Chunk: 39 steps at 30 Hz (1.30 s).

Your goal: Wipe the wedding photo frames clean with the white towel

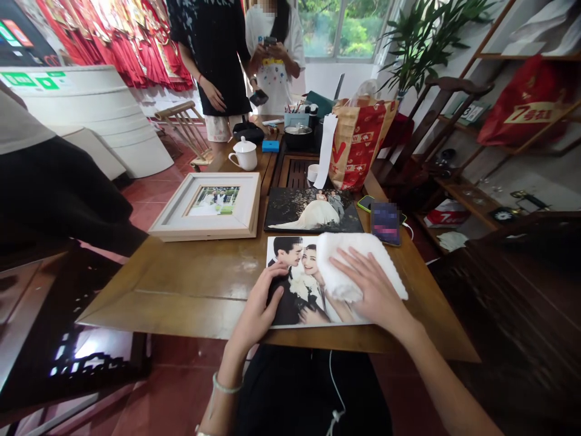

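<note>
A wedding photo panel [302, 297] lies flat at the table's near edge, showing a couple close together. My left hand [261, 300] rests on its left edge, thumb and fingers apart. On the right part of the panel is a folded white cloth [336, 272], and my right hand [370, 284] lies flat over it with the fingers stretched out. The cloth hides much of the panel's right side. Just behind lies a second, dark photo panel [313, 212] with a bride in a wide gown. To the left is a white-framed photo [247, 209].
Right of the panels lie a phone [385, 224] and a green-edged phone [365, 203]. Farther back stand a red and tan paper bag [358, 145], a lidded white mug [246, 154] and a small blue box [270, 146]. Two people stand beyond the table; another is at left.
</note>
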{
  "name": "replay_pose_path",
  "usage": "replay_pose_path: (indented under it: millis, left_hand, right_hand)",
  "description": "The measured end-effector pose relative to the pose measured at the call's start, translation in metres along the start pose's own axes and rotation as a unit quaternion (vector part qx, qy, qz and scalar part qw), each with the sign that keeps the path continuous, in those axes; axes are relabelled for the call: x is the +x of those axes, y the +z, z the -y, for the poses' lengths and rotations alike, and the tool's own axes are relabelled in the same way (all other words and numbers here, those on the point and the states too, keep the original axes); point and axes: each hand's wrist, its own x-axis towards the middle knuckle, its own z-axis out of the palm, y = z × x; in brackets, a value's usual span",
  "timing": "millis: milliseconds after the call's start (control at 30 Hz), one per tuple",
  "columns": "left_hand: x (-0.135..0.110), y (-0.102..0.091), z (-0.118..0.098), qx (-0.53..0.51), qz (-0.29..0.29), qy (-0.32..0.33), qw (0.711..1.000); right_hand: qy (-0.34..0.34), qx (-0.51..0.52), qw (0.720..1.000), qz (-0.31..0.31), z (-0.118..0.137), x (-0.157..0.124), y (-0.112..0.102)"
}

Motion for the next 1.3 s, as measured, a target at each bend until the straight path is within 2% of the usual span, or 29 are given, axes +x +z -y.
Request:
replay_pose_path:
  millis: [167, 267, 400, 533, 667, 767, 900, 1033, 1167, 1300]
  left_hand:
    - [0.000, 0.001, 0.000, -0.003, -0.005, -0.004, 1.000]
    - [0.000, 0.002, 0.000, 0.003, -0.011, -0.003, 1.000]
    - [0.001, 0.002, 0.000, 0.016, -0.014, 0.002, 1.000]
    - [0.001, 0.003, 0.003, 0.019, -0.015, 0.004, 1.000]
    - [0.001, 0.003, 0.005, 0.011, -0.012, 0.003, 1.000]
    - [0.000, 0.002, 0.004, 0.005, -0.005, -0.002, 1.000]
    - [0.001, 0.001, 0.002, -0.001, 0.002, -0.006, 1.000]
    - [0.001, 0.001, 0.003, -0.001, 0.003, -0.002, 1.000]
    - [0.001, 0.002, 0.004, 0.009, 0.004, -0.003, 1.000]
    - [0.001, 0.003, 0.002, 0.025, 0.001, -0.005, 1.000]
  right_hand:
    - [0.058, -0.022, 0.998, -0.003, -0.012, 0.044, 0.001]
    - [0.053, -0.024, 0.998, -0.002, -0.003, 0.046, 0.002]
    - [-0.021, 0.001, 1.000, 0.018, 0.026, 0.012, 0.001]
    - [-0.114, 0.027, 0.990, 0.083, 0.054, -0.035, -0.005]
    - [-0.147, 0.042, 0.981, 0.118, 0.059, -0.055, -0.010]
    - [-0.116, 0.040, 0.988, 0.094, 0.045, -0.047, -0.008]
    - [-0.014, 0.015, 1.000, 0.014, 0.013, -0.019, -0.004]
    - [0.063, -0.014, 0.998, -0.028, -0.007, 0.008, 0.001]
    - [0.062, -0.036, 0.997, -0.040, 0.003, 0.011, 0.006]
    - [0.008, -0.023, 1.000, -0.016, 0.035, -0.009, 0.004]
